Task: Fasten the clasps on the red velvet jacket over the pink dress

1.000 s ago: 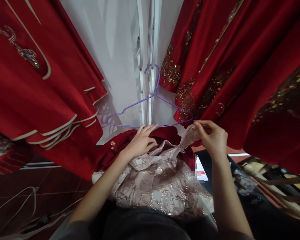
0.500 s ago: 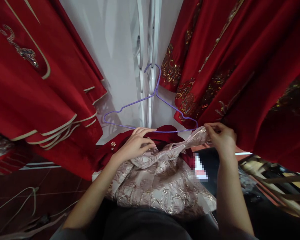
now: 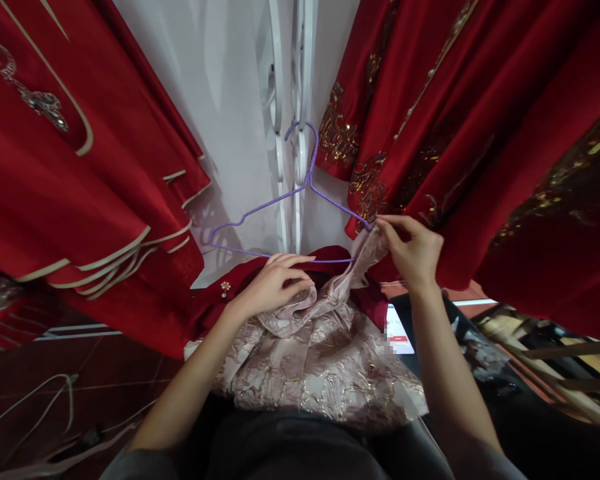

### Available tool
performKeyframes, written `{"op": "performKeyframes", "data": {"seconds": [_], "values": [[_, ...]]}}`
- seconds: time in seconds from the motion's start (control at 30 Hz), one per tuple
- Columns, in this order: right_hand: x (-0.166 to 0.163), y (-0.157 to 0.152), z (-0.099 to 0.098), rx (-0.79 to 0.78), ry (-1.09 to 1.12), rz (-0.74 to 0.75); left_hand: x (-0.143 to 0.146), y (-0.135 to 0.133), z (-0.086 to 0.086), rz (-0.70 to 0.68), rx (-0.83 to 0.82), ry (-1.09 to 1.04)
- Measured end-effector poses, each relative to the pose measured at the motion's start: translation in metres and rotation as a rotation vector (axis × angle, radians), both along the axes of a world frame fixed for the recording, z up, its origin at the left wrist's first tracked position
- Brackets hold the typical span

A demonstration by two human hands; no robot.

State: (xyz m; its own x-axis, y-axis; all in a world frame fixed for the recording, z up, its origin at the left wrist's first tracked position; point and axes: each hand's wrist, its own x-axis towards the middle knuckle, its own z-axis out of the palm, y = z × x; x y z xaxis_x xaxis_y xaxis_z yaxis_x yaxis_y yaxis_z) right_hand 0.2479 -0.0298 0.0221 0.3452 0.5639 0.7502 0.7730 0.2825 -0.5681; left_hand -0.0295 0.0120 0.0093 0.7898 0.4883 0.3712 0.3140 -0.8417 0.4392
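A pale pink brocade garment (image 3: 320, 367) with a red lining lies bunched on my lap. My right hand (image 3: 414, 252) pinches one shoulder of it and holds it up against the right end of a purple wire hanger (image 3: 260, 210). That hanger hangs from a white metal grille (image 3: 287, 107) on the wall. My left hand (image 3: 275, 287) is curled on the garment's neckline, just under the hanger's bottom wire.
Red embroidered dresses hang close on the left (image 3: 55, 167) and right (image 3: 480, 133). A dark red tiled floor (image 3: 80, 373) with loose white hangers (image 3: 55, 400) lies at lower left. Dark clutter and wooden sticks (image 3: 545, 360) sit at lower right.
My right hand has lifted the garment's shoulder up and leftwards to the hanger's right end. The left hand has curled a little tighter on the neckline.
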Motion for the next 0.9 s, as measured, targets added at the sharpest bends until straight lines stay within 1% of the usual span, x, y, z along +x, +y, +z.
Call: {"op": "performKeyframes", "data": {"seconds": [0.1,0.2,0.27,0.33,0.43,0.47,0.53,0.6,0.67,0.73,0.8,0.9], "values": [[-0.012,0.022,0.002,-0.027,0.035,0.125,0.001,0.002,0.000,0.009,-0.015,0.007],[-0.009,0.042,-0.008,-0.122,0.087,0.261,0.000,0.003,-0.002,0.030,-0.008,0.015],[-0.005,0.050,-0.015,-0.182,0.068,0.323,0.000,0.002,-0.004,0.036,-0.004,0.009],[-0.002,0.052,-0.020,-0.187,0.035,0.335,0.000,0.002,-0.004,0.034,-0.011,-0.021],[-0.001,0.048,-0.021,-0.111,0.033,0.284,-0.005,0.006,0.000,0.058,-0.090,-0.134],[-0.002,0.045,-0.020,-0.079,0.046,0.266,-0.009,0.009,0.003,0.095,-0.130,-0.182],[-0.002,0.041,-0.018,-0.030,0.074,0.247,-0.024,0.017,0.008,0.226,-0.181,-0.276],[-0.001,0.038,-0.016,-0.011,0.093,0.247,-0.047,0.026,0.013,0.426,-0.163,-0.363],[-0.001,0.037,-0.014,0.001,0.103,0.248,-0.073,0.035,0.014,0.622,-0.144,-0.484],[-0.001,0.037,-0.013,0.012,0.103,0.241,-0.099,0.040,0.010,0.765,-0.161,-0.606],[0.000,0.037,-0.012,0.001,0.095,0.225,-0.119,0.043,0.003,0.877,-0.182,-0.704],[0.000,0.038,-0.013,-0.044,0.083,0.196,-0.135,0.047,-0.011,0.980,-0.239,-0.786]]}}
